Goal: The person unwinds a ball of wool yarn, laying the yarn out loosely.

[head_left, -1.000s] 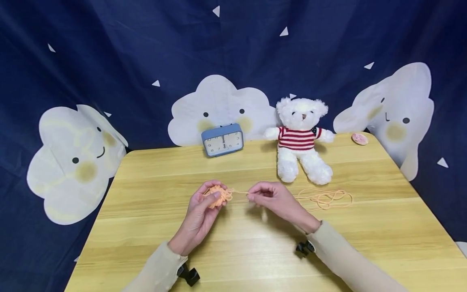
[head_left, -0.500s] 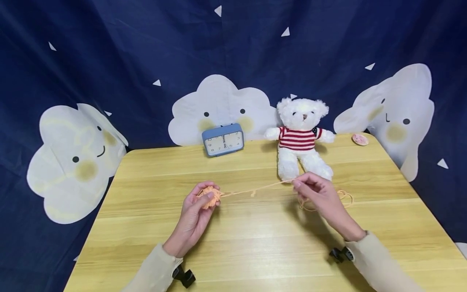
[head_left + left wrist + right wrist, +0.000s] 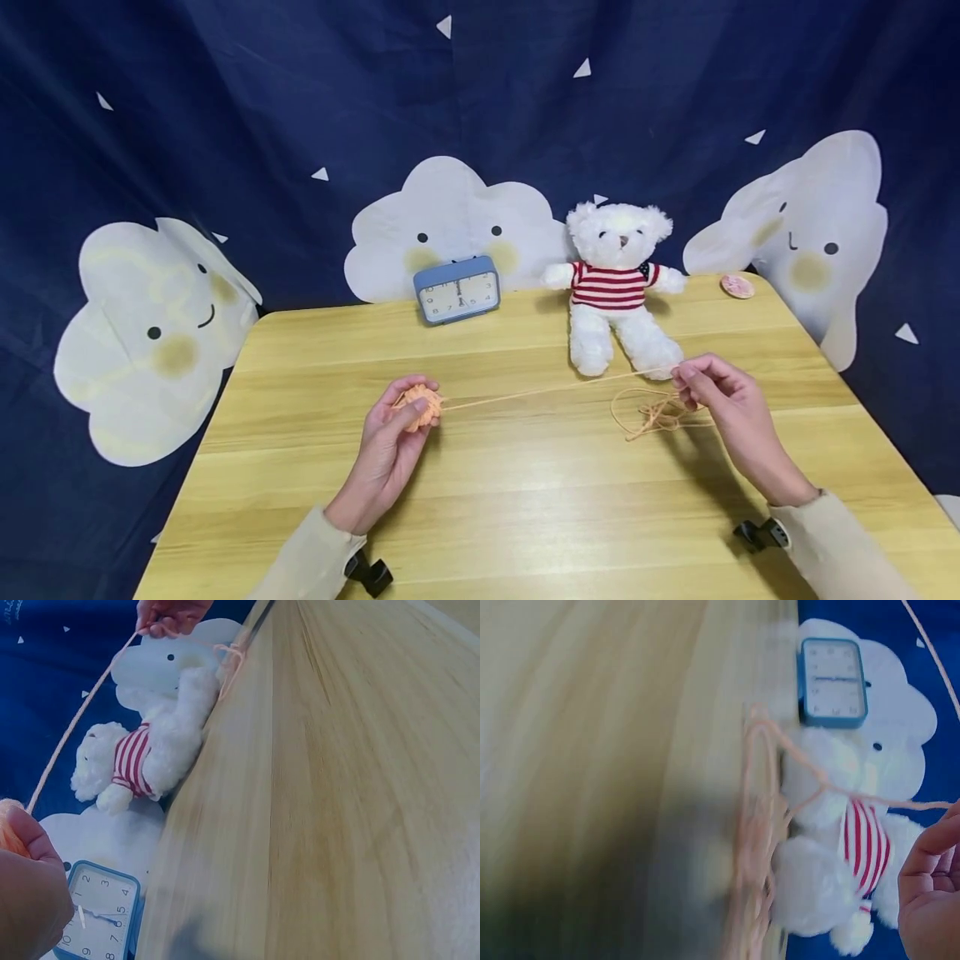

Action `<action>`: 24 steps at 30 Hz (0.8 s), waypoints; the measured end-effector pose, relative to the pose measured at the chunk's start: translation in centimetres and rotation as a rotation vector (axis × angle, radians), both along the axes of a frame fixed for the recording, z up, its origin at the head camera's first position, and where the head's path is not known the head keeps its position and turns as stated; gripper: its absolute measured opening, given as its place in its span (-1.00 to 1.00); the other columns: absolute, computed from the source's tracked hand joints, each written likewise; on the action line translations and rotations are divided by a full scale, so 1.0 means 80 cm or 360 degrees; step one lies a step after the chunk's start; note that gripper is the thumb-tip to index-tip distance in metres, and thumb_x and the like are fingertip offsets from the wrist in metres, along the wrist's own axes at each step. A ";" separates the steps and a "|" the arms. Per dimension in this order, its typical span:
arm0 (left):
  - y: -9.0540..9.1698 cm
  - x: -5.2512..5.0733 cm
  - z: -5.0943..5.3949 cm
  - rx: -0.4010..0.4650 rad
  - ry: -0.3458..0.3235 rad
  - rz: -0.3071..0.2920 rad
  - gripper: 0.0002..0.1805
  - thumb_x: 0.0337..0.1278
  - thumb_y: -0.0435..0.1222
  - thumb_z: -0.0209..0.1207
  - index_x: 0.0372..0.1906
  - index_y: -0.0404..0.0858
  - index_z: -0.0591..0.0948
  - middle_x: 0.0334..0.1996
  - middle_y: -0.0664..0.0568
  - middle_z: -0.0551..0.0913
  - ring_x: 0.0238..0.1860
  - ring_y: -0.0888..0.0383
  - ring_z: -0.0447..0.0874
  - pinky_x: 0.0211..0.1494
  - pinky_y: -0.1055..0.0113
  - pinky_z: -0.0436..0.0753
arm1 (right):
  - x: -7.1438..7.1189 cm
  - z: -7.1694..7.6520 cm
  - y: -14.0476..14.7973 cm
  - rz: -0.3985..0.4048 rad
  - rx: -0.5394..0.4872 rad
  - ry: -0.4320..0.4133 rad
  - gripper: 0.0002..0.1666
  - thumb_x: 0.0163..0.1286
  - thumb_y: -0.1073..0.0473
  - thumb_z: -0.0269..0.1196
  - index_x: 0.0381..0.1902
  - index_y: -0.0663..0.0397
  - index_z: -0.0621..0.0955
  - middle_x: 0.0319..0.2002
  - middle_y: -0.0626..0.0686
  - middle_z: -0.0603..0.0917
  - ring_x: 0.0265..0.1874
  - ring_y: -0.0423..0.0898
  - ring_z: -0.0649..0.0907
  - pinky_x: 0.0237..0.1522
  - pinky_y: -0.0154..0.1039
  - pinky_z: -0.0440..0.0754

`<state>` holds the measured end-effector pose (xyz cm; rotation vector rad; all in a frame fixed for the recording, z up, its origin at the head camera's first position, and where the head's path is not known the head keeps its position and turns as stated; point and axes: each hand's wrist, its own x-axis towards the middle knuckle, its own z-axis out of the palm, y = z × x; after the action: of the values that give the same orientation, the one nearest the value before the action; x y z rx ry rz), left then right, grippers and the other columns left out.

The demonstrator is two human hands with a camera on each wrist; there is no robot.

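A small orange yarn ball (image 3: 422, 407) is gripped between thumb and fingers of my left hand (image 3: 386, 450), left of centre over the table. My right hand (image 3: 738, 417) pinches the yarn strand (image 3: 555, 388), which stretches nearly straight between both hands. Loose loops of yarn (image 3: 652, 412) lie on the table beside and below the right hand. In the left wrist view the strand (image 3: 71, 731) rises from the ball (image 3: 10, 829) to the other hand (image 3: 172, 616). The right wrist view shows the loops (image 3: 757, 847) and the right hand (image 3: 934, 892) at the edge.
At the back of the wooden table (image 3: 480, 500) stand a blue clock (image 3: 458, 292) and a white teddy bear (image 3: 611, 287) in a striped shirt. A round pink item (image 3: 737, 287) lies at the back right corner. A dark blue curtain (image 3: 480, 100) with clouds hangs behind.
My right hand has moved far to the right with the strand, which is now longer and straighter. The left hand has shifted slightly left with the ball. The loose loops have changed shape.
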<state>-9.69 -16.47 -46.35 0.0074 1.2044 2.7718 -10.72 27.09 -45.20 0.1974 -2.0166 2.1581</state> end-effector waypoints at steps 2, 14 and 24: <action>-0.001 -0.001 -0.001 0.0017 0.0027 0.0000 -0.66 0.50 -0.62 0.10 0.26 -0.42 0.51 0.16 -0.20 0.57 -0.04 0.07 0.62 -0.06 0.39 0.74 | 0.003 -0.002 0.009 -0.0033 -0.0028 -0.0010 -0.81 0.68 0.42 0.16 -0.12 0.47 0.66 -0.27 0.03 0.76 -0.37 -0.15 0.66 -0.33 -0.39 0.66; -0.008 -0.001 0.002 0.0084 0.0006 0.0018 -0.62 0.48 -0.64 0.08 0.27 -0.38 0.52 0.20 -0.23 0.54 0.01 0.05 0.62 -0.02 0.38 0.75 | 0.004 -0.016 0.053 -0.0232 -0.0122 -0.0158 -0.83 0.66 0.33 0.25 -0.13 0.34 0.73 -0.32 -0.03 0.76 -0.37 -0.21 0.66 -0.35 -0.44 0.66; -0.012 0.002 -0.001 -0.0063 0.0004 0.0054 -0.60 0.44 -0.65 0.09 0.29 -0.42 0.52 0.30 -0.31 0.48 0.05 0.06 0.60 0.03 0.37 0.75 | 0.000 -0.029 0.103 -0.0393 0.0678 -0.0521 -0.75 0.66 0.04 0.30 -0.01 0.00 0.85 -0.23 -0.47 0.73 -0.30 -0.34 0.55 -0.34 -0.47 0.50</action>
<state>-9.54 -17.44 -46.42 -0.0133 1.2713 2.7774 -10.73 35.35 -47.52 -0.3561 -2.5074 1.6791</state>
